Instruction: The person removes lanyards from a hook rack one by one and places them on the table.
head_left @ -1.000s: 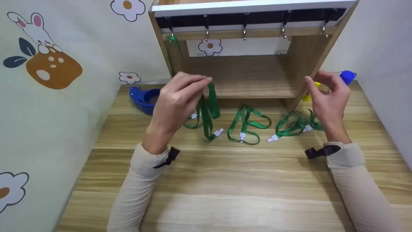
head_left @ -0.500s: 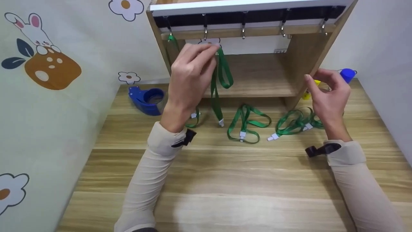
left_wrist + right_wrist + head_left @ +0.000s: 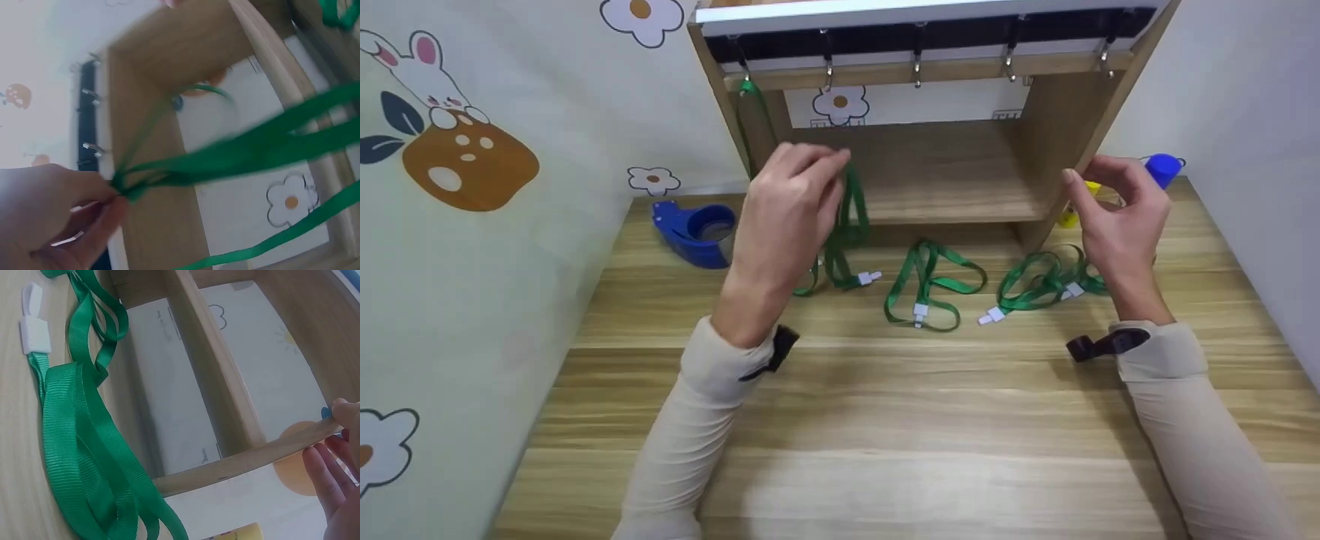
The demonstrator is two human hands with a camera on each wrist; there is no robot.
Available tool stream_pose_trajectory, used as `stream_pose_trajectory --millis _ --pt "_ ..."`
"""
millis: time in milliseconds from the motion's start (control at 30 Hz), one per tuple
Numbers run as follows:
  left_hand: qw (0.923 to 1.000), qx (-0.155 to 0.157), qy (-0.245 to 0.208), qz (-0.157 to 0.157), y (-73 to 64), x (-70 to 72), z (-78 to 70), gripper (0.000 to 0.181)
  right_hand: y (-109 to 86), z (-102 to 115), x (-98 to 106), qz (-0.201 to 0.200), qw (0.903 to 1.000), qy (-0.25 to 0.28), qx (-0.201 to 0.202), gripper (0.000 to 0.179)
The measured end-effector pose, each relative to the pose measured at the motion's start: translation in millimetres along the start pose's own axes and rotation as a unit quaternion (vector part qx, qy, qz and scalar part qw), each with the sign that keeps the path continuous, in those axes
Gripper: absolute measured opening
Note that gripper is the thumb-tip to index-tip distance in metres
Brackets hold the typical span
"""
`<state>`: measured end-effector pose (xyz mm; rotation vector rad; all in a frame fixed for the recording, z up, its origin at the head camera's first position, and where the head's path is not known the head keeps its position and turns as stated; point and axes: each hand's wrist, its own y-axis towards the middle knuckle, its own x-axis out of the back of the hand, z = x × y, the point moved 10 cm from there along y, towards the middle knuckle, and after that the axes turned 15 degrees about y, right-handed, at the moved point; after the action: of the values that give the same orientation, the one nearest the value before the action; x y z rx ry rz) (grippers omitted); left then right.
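Observation:
In the head view my left hand (image 3: pixel 784 217) pinches a green lanyard (image 3: pixel 853 210) between thumb and fingertips, in front of the wooden shelf (image 3: pixel 937 165). The strap hangs in loops, its white clip low near the table. The left wrist view shows the gathered green straps (image 3: pixel 225 163) trailing from the fingertips. My right hand (image 3: pixel 1125 225) holds the shelf's right side panel; in the right wrist view thumb and fingers lie on either side of the panel's edge (image 3: pixel 242 464). Another green lanyard (image 3: pixel 748 88) hangs from the leftmost hook.
Four bare metal hooks, among them one (image 3: pixel 917 73) in the middle, line the black strip. On the table lie a lanyard (image 3: pixel 960 286) at centre and tangled lanyards (image 3: pixel 1027 302) at right. A blue tape dispenser (image 3: pixel 690 236) sits left; yellow and blue-capped items (image 3: pixel 1162 171) stand right.
My left hand rose with the lanyard toward the hooks, then came back down and left. The lanyard's clip swung low again. My right hand stays on the side panel.

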<state>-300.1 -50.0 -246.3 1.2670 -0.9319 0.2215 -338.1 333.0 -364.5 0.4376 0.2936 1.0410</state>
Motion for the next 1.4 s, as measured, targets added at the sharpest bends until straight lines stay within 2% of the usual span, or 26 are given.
stream_pose_trajectory --millis 100,167,233,333,400,533,667,800,967,1100,1233,1400 --pt "0.9977 -0.028 0.010 0.062 -12.8 -3.3 -2.6 0.019 1.2 -2 1 -0.001 1.0000 -0.003 -0.002 0.034" --pt "0.9937 -0.060 0.020 0.093 -21.9 -6.2 -5.4 0.019 2.4 -4 1 0.000 1.0000 -0.003 -0.001 0.034" --pt "0.9879 -0.093 0.030 0.120 -32.0 -11.9 -7.6 0.022 3.8 -6 1 0.001 1.0000 -0.001 0.000 0.034" --pt "0.9774 -0.132 0.041 0.160 -47.4 -27.6 -9.4 0.029 5.3 -8 1 0.003 1.0000 0.002 0.002 0.034" --pt "0.9706 -0.148 0.043 0.185 -56.9 -43.4 -10.2 0.030 5.4 -9 1 0.003 1.0000 0.003 0.001 0.034" --pt "0.9566 -0.174 0.043 0.230 -74.4 -83.9 -14.6 0.028 3.7 -6 2 0.001 1.0000 0.002 -0.001 0.034" --pt "0.9478 -0.187 0.061 0.251 -88.3 -123.8 -17.9 0.026 1.2 -4 2 -0.001 1.0000 -0.002 -0.007 0.034" --pt "0.9460 -0.170 0.069 0.268 -96.3 -153.2 -14.5 0.025 0.2 -4 2 -0.002 1.0000 -0.003 -0.009 0.034" --pt "0.9416 -0.129 0.022 0.310 -100.7 -175.1 -7.7 0.022 2.1 -8 2 -0.003 1.0000 0.006 -0.001 0.033" --pt "0.9343 -0.111 -0.043 0.336 -100.2 -181.9 -6.8 0.017 3.6 -10 2 -0.001 1.0000 0.006 -0.001 0.033" --pt "0.9301 -0.098 -0.096 0.341 -97.4 -181.1 -6.1 0.019 3.5 -10 1 0.000 1.0000 0.005 -0.003 0.033" --pt "0.9251 -0.065 -0.109 0.358 -97.7 -183.9 -3.5 0.017 2.5 -8 1 0.000 1.0000 0.005 -0.004 0.033"
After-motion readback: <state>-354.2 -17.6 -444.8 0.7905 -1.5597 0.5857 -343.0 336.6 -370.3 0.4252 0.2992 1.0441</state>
